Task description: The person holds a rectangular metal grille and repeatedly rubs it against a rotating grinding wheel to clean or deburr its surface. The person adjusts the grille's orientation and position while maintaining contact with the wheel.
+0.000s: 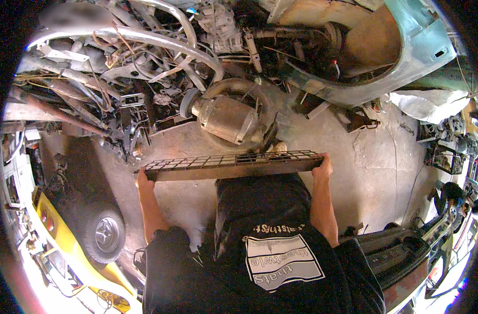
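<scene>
A long dark grille [234, 170] with a grid of thin bars lies level across in front of my body. My left hand [144, 178] is closed around its left end. At the opposite end my right hand [323, 166] grips it, with the thumb on top. The grille's solid long edge faces me, and its open grid points away. Just beyond it, a metal cylinder-shaped part [228, 119] rests on a tire [269, 102] lying flat on the floor. The grille hides a little of what lies close behind it.
Bent metal tubes and loose car parts [118, 68] are heaped at far left. A light blue car fender [375, 91] leans at far right. A wheel [105, 235] and a yellow body panel [66, 238] stand at left. A dark bumper-like part [391, 256] lies at near right.
</scene>
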`<state>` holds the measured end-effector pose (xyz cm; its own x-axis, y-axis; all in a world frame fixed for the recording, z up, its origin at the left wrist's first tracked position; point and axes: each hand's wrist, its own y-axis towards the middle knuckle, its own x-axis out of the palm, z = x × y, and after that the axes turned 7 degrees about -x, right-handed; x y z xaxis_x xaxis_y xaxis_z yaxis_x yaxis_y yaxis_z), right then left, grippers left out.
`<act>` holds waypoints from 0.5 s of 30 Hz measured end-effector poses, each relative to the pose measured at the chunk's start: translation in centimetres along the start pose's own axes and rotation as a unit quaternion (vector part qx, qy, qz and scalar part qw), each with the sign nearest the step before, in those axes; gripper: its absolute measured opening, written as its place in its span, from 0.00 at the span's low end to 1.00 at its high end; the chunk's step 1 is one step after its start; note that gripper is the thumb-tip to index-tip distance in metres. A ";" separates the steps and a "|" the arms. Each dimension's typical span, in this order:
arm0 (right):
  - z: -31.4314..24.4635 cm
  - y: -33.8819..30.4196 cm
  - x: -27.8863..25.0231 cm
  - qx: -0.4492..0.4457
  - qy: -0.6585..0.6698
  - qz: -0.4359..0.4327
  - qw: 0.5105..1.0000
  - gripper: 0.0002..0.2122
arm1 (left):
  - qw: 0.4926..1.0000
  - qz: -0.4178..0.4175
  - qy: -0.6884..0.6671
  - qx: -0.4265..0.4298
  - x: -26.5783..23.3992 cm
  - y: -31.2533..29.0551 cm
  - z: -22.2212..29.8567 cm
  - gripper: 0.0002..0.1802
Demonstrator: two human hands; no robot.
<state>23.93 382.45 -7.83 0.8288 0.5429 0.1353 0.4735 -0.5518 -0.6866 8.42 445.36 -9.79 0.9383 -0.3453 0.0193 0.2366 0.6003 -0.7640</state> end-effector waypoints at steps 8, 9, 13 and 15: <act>0.2 -0.5 0.4 -0.081 -0.099 -0.057 0.990 0.02 | 0.998 0.059 -0.028 -0.016 0.4 -1.3 0.1 0.09; 0.1 -0.6 0.6 -0.027 -0.046 -0.028 0.998 0.02 | 0.997 0.060 -0.050 -0.010 0.4 -1.7 0.1 0.09; -0.9 -2.0 1.6 0.020 0.033 -0.004 0.999 0.02 | 0.988 0.009 0.114 0.104 -0.7 -3.1 -0.7 0.10; -1.5 -2.6 2.0 0.021 0.003 0.000 1.000 0.02 | 0.993 -0.004 0.087 0.085 -1.1 -3.1 -1.2 0.09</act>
<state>24.83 383.98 -4.71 0.8309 0.5385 0.1403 0.4606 -0.5240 -0.7164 6.31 443.03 -8.19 0.8818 -0.4611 -0.0987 0.2967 0.7052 -0.6439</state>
